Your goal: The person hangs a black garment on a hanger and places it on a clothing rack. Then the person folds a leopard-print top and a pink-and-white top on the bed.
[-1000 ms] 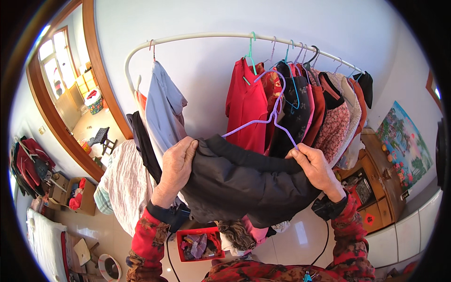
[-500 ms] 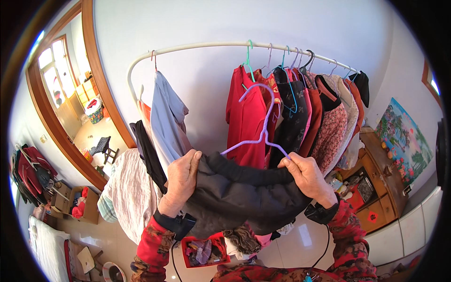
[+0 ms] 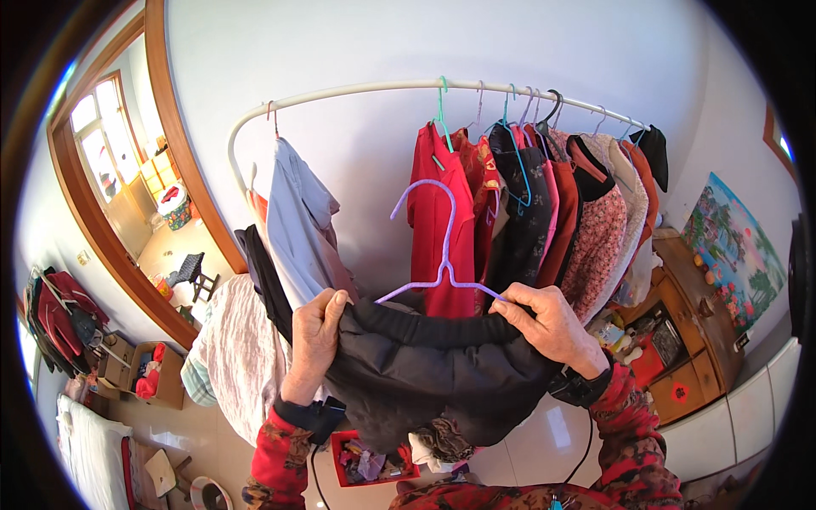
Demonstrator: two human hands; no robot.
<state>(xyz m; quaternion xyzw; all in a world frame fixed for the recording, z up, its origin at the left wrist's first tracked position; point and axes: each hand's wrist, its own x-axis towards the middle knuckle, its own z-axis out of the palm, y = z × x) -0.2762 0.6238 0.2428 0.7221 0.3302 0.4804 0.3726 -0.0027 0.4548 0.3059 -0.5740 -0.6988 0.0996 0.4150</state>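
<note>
A dark padded garment with a gathered elastic band (image 3: 442, 374) hangs stretched between my two hands. My left hand (image 3: 314, 344) pinches the left end of its band, thumb pointing up. At the right end of the band my right hand (image 3: 551, 327) is closed, thumb and fingers gripping the edge beside the hanger's arm. A purple hanger (image 3: 445, 242) rises out of the band, its hook upward and curving to the left. The hanger's lower part is hidden inside the cloth.
Ahead, a white clothes rail (image 3: 365, 90) carries a red top (image 3: 438, 212), a light blue shirt (image 3: 297, 204) and several other clothes. A red basket (image 3: 348, 476) with cloth inside stands on the floor below. A wooden cabinet (image 3: 701, 374) is at the right, a doorway (image 3: 183, 170) at the left.
The purple hanger has moved left and slightly down, its hook now lower. The garment has swung a little left and hangs lower, with both hands still gripping its band.
</note>
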